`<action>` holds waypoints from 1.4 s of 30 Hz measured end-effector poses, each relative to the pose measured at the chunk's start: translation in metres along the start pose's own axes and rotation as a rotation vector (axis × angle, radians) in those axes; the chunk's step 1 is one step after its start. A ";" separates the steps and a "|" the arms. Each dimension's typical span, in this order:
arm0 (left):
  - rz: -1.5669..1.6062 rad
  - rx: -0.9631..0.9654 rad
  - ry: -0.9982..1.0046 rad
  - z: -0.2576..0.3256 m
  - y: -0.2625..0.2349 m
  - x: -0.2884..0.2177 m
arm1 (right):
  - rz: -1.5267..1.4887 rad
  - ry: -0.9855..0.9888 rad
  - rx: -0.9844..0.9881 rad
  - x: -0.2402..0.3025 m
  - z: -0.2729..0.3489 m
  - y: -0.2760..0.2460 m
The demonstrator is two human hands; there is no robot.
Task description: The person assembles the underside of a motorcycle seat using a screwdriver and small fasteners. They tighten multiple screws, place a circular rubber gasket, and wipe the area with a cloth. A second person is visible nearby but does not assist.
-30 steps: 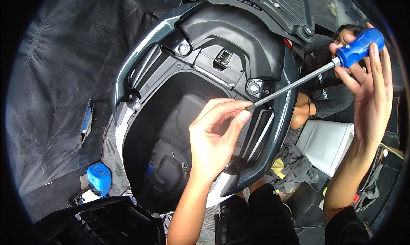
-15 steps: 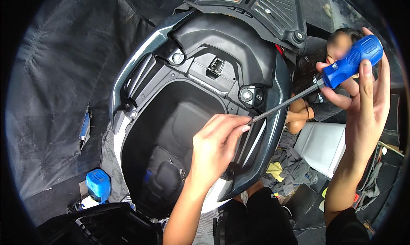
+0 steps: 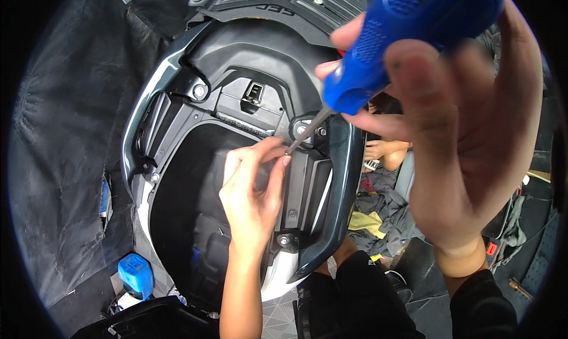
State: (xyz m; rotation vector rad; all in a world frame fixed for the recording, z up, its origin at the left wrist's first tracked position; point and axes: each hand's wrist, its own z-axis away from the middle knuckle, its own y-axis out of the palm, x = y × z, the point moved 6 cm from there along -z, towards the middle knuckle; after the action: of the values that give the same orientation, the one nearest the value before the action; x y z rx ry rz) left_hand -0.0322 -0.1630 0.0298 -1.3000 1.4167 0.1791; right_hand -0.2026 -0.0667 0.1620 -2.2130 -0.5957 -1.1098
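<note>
The right hand (image 3: 467, 152) is wrapped around the fat handle of a blue screwdriver (image 3: 358, 70), up close to the camera. The screwdriver slants down and left to the left hand (image 3: 251, 200). There, a thumb and finger pinch at its thin tip; if they hold a tiny piece too, I cannot tell. Below is the under-seat bin (image 3: 183, 179) of a scooter (image 3: 254, 43).

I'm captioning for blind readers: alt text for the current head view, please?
A blue-handled metal screwdriver in the right hand slants down to the fingers of the left hand, above the open black storage well of a glossy dark scooter. A blue plastic jug stands lower left.
</note>
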 end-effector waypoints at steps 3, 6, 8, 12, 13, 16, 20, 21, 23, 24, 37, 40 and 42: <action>0.025 -0.032 -0.082 0.003 -0.002 0.004 | -0.014 -0.022 0.018 -0.002 0.002 0.007; -0.023 -0.034 -0.093 0.011 -0.001 0.012 | -0.040 -0.051 0.031 -0.001 0.001 0.023; -0.058 -0.063 -0.046 0.009 0.002 0.010 | -0.060 -0.077 0.023 0.001 -0.002 0.029; -0.050 -0.097 -0.044 0.010 -0.002 0.014 | -0.113 -0.107 0.029 0.006 0.006 0.044; -0.067 -0.097 -0.040 0.012 0.000 0.015 | -0.122 -0.110 0.039 0.009 0.010 0.043; -0.080 -0.079 -0.094 0.012 -0.003 0.012 | -0.136 -0.119 0.058 0.014 0.012 0.045; -0.053 -0.112 -0.111 0.007 -0.007 0.003 | -0.017 -0.208 0.108 0.020 0.009 0.043; -0.025 -0.129 -0.107 0.007 -0.006 0.003 | 0.078 -0.255 0.173 0.022 0.005 0.042; -0.001 -0.130 -0.055 0.008 -0.002 0.002 | 0.131 -0.287 0.255 0.025 0.004 0.045; 0.008 -0.135 -0.047 0.009 -0.002 0.003 | 0.090 -0.257 0.284 0.028 0.002 0.046; -0.124 -0.118 0.122 0.009 0.001 -0.007 | 0.208 -0.362 0.406 0.050 -0.002 0.036; -0.149 -0.025 0.126 0.010 0.005 0.001 | 0.142 -0.413 0.441 0.055 -0.003 0.041; -0.213 0.064 0.091 0.009 0.005 -0.001 | 0.245 -0.513 0.472 0.062 -0.001 0.041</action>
State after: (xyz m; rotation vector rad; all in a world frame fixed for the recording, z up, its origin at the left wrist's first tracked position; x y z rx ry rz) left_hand -0.0310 -0.1537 0.0249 -1.4100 1.3380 -0.0686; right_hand -0.1433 -0.0892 0.2013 -2.0649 -0.6863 -0.2298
